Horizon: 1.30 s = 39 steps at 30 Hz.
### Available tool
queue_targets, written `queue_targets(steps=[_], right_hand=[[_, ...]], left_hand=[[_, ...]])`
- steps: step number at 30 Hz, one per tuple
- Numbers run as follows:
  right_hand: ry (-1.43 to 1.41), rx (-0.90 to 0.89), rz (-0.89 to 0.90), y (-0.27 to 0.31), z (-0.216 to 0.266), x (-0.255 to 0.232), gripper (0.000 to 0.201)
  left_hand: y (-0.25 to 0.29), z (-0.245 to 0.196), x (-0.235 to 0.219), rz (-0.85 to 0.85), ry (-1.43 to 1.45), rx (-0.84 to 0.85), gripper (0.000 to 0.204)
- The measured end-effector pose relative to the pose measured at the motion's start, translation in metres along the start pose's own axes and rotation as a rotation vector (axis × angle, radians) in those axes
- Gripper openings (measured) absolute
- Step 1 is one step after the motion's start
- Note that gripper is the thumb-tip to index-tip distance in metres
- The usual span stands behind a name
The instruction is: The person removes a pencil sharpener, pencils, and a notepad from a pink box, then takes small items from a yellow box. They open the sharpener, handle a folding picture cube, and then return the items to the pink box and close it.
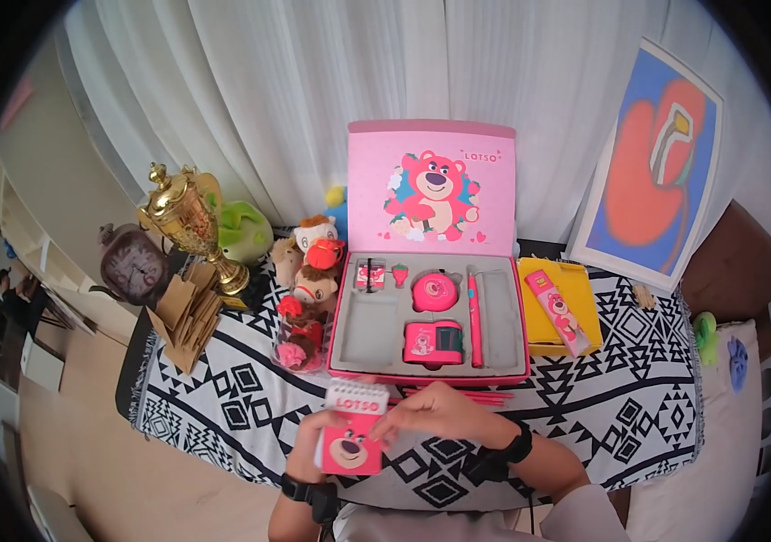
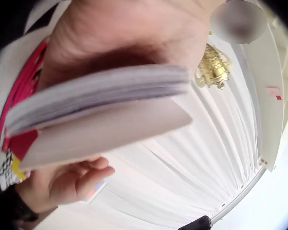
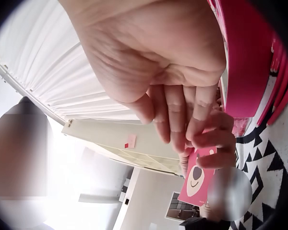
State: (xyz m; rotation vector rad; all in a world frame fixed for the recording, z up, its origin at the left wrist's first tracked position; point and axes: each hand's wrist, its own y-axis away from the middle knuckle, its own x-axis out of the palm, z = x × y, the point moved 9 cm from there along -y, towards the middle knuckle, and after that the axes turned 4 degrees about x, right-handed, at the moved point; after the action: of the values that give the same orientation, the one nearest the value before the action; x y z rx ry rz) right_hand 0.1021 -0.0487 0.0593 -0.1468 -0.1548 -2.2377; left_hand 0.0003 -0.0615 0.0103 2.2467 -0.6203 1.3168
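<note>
In the head view my left hand grips a small pink spiral notepad by its left side, low in front of the box. Its cover carries a bear face and the word LOTSO. A gap shows between the block of pages and the cover in the left wrist view. My right hand is at the notepad's right edge, fingertips overlapping the cover in the head view. In the right wrist view its fingers are nearly straight, pointing towards the notepad.
Behind stands an opened pink gift box with a grey tray holding pink stationery. Pink pencils lie before it. To its right are a yellow box and pink case; to its left, plush toys and a gold trophy.
</note>
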Motion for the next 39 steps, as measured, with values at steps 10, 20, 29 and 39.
queue_targets(steps=[10,20,29,39], right_hand=[[0.529,0.07,-0.011,0.006,-0.001,0.025,0.037],[1.139,0.071,-0.784,0.054,0.044,-0.088,0.032],[1.309,0.382,-1.036,0.066,0.014,-0.132,0.036],[1.366,0.494,-1.038,0.068,0.018,-0.118,0.039]], left_hand=[[0.115,-0.161,-0.06,-0.766,-0.761,0.8,0.053],[0.123,-0.207,-0.16,-1.314,-1.408,0.804,0.07],[0.099,-0.169,-0.113,-1.366,-1.896,0.715,0.058],[0.083,-0.094,0.031,-0.927,-1.77,1.243,0.031]])
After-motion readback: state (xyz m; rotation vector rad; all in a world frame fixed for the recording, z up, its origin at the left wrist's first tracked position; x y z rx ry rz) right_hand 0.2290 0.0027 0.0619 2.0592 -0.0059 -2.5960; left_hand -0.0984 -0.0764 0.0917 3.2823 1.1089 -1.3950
